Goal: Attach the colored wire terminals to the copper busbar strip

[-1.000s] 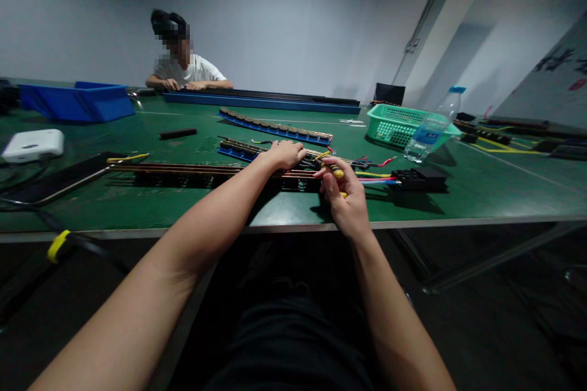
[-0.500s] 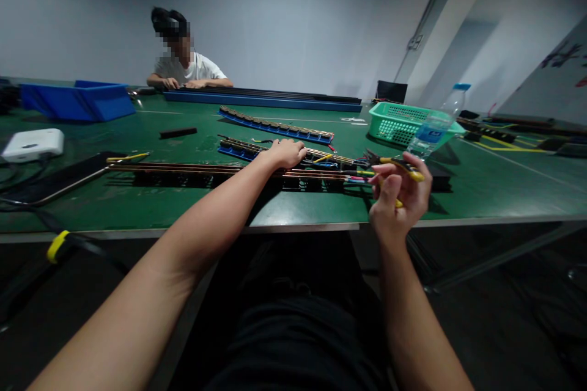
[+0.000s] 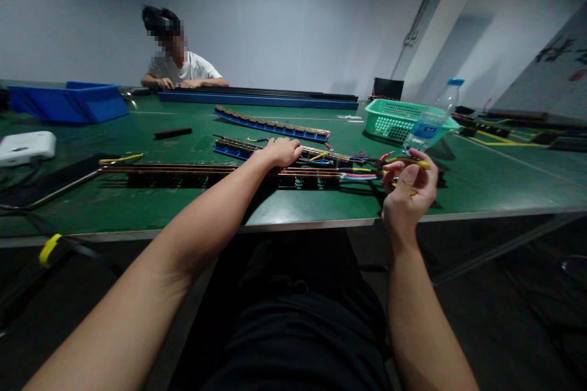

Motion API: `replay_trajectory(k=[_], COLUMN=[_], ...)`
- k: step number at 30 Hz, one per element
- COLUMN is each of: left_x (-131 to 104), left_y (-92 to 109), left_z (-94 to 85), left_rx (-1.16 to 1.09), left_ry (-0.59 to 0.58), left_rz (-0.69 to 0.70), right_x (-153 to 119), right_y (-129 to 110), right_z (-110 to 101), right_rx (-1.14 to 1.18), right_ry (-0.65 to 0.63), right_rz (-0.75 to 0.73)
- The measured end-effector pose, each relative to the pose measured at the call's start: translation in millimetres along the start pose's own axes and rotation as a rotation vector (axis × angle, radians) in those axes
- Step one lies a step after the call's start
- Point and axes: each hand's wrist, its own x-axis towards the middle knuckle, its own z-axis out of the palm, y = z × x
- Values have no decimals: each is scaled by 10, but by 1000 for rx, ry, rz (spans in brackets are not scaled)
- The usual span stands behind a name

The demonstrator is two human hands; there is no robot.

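My right hand (image 3: 409,186) is closed round yellow-handled pliers (image 3: 419,162), whose dark jaws point left at the wire ends near the table's front. Coloured wires (image 3: 362,176) come out of the right end of a long assembly with copper-coloured rods (image 3: 183,169). My left hand (image 3: 283,151) rests over the middle of this assembly and a shorter blue-based strip (image 3: 229,148) behind it; its fingers are bent, and what lies under them is hidden. Another blue-based strip (image 3: 270,124) lies farther back.
A green basket (image 3: 389,122) and a water bottle (image 3: 428,125) stand at the right. Blue bin (image 3: 68,102), white box (image 3: 27,146) and dark tablet-like panel (image 3: 55,180) are at the left. A person (image 3: 183,70) sits behind a long blue tray (image 3: 257,99).
My right hand has moved slightly right and the pliers' jaws are lower, down at the wire ends. The left hand stays on the assembly. The whole view has shifted a little.
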Motion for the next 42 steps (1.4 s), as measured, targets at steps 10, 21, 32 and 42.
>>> replay_trajectory(k=[10,21,32,42], left_x=[-22,-43,-13,-54], left_y=[24,43,11,28], left_z=[-21,-41,-7,-47], left_rx=[-2,4,-4,-5], left_ry=[-5,-3,8,-11], left_rz=[-15,-7,10,4], right_x=[10,6,-226,-379], right_y=[14,-34,-209,-584], right_z=[-45,2,-21,-104], right_rx=[-223,-147,-11,134], right_ry=[-433,-167,-126,-74], right_rz=[74,102,-57,-13])
